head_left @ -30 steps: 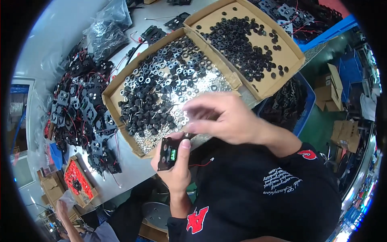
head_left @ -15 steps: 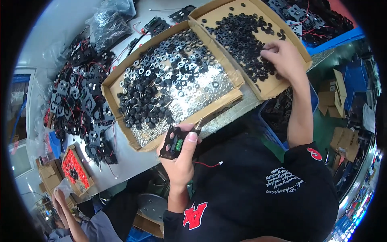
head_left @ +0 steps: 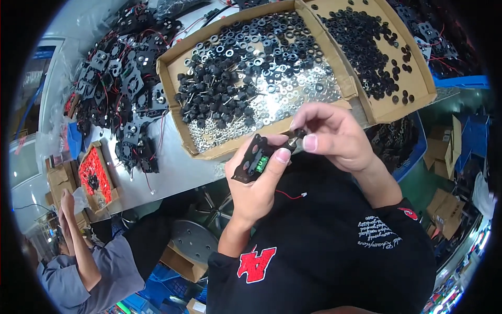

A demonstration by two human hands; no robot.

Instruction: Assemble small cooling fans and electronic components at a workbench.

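My left hand (head_left: 251, 196) is closed around a small black plate assembly (head_left: 244, 170), which has a green part on it and a thin red wire (head_left: 289, 196) trailing below. At the assembly's right end, my right hand (head_left: 340, 138) pinches a small black round piece (head_left: 299, 134) against a metal stud. Fingers partly cover where the two meet. Just beyond my hands lies a cardboard tray (head_left: 167, 99) of metal washers (head_left: 266, 60), black knobs with screws (head_left: 217, 91) and small nuts (head_left: 209, 137). Beside it, a second cardboard tray (head_left: 426, 78) holds black washers (head_left: 361, 44).
Black plate assemblies with red wires (head_left: 117, 83) are heaped on the table's left. A cardboard box of red pieces (head_left: 107, 193) sits near its left edge. At lower left is another person's arm (head_left: 78, 240). A blue crate (head_left: 418, 141) stands below the table at right.
My right hand has come from the black washers to my left hand, bringing a small black round piece to the stud. The view has shifted, moving the trays rightward in the picture.
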